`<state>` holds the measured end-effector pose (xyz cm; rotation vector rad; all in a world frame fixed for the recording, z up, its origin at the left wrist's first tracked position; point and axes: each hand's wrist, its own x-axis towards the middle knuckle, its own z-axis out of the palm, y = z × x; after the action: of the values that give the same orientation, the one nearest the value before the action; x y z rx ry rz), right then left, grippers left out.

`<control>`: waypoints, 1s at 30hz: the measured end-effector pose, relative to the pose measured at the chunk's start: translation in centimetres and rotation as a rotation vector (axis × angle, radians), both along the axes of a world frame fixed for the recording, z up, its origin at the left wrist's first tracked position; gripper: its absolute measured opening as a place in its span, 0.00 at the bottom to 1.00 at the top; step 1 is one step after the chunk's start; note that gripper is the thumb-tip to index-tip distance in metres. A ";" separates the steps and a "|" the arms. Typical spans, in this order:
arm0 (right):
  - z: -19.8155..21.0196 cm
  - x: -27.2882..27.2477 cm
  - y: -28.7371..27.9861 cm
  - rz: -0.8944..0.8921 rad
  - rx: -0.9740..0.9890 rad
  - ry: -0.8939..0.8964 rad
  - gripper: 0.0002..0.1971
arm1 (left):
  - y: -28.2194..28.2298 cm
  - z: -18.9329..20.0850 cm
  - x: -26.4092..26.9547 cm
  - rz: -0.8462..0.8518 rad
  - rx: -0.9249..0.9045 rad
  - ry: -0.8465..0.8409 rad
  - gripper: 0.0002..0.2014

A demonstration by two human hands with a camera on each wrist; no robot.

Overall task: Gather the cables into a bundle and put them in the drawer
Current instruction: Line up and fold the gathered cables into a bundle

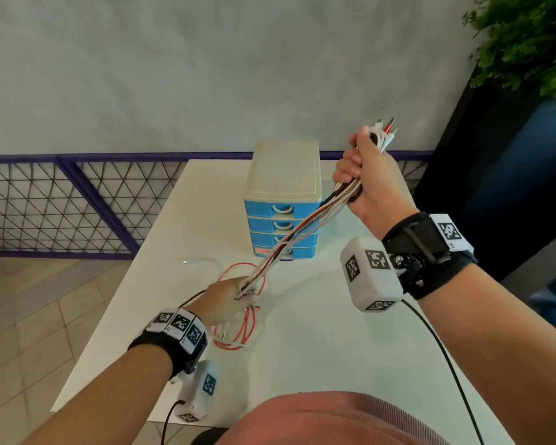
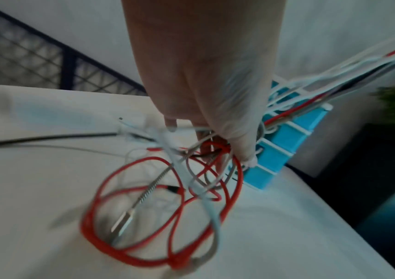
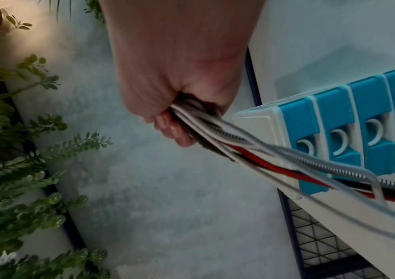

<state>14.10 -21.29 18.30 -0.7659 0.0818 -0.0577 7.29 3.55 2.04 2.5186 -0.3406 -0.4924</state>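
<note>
Your right hand point(image 1: 366, 175) is raised above the far right part of the table point(image 1: 318, 348), fist curled tight round one end of the cables point(image 1: 289, 242), with the plugs point(image 1: 386, 128) sticking out past your thumb. Your left hand point(image 1: 228, 297) sits lower and nearer, over the middle of the table, fingers closed round the same run of cables, so the bundle stretches taut on a slant between your two hands. Below your left hand the loose ends hang in loops (the red cable point(image 2: 143, 217) is the plainest of them, though the left wrist view is blurred) and rest on the tabletop. Just behind the taut cables, at the far side of the table, stands the small drawer unit point(image 1: 283, 200), all four blue drawers pushed in.
</note>
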 end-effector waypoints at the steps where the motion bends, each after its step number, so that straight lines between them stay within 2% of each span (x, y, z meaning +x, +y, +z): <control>1: 0.4 -0.1 0.0 -0.005 0.008 -0.013 0.14 | 0.3 -0.1 0.0 0.009 0.025 -0.009 0.08; 4: 0.9 -0.5 0.4 -0.015 0.019 -0.028 0.14 | 0.7 -0.1 0.5 0.076 0.211 -0.003 0.22; 6: 0.8 -0.8 0.7 -0.021 -0.022 -0.039 0.14 | 1.2 -0.4 1.2 0.090 0.302 0.067 0.35; 9: 0.2 -1.1 1.0 -0.027 -0.173 -0.068 0.13 | 1.2 0.5 2.1 0.034 0.157 0.231 0.66; 10: -0.1 -1.2 1.0 -0.028 -0.222 -0.073 0.13 | 0.8 1.6 2.2 0.025 0.058 0.260 0.70; 12: -1.0 -1.3 1.4 -0.020 -0.284 -0.059 0.13 | -0.6 4.5 2.5 0.026 -0.183 0.234 0.69; 13: -1.4 -1.4 1.6 -0.009 -0.302 -0.045 0.13 | -1.6 6.2 2.4 0.011 -0.274 0.197 0.65; 16: -2.3 -1.8 2.8 0.032 -0.335 -0.037 0.13 | -4.7 10.0 2.7 -0.088 -0.310 0.038 0.42; 18: -2.3 -2.1 3.5 0.054 -0.340 -0.047 0.12 | -7.1 11.2 2.6 -0.132 -0.412 -0.017 0.27; 20: -2.1 -2.3 3.7 0.071 -0.308 -0.058 0.12 | -8.7 11.5 2.6 -0.135 -0.531 0.009 0.20; 23: -2.2 -2.4 3.1 0.089 -0.206 -0.021 0.12 | -9.9 11.0 2.4 -0.123 -0.687 0.147 0.19; 27: -2.7 -1.7 1.6 0.014 -0.070 0.028 0.13 | -9.1 10.8 1.9 -0.161 -0.606 0.273 0.27; 30: -2.2 -1.1 -0.3 -0.063 0.022 0.035 0.14 | -7.2 9.3 1.3 -0.156 -0.681 0.448 0.27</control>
<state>13.04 -21.56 16.07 -0.7429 0.1395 -0.1035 8.62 -3.63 11.37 1.6802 -0.4411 -0.8200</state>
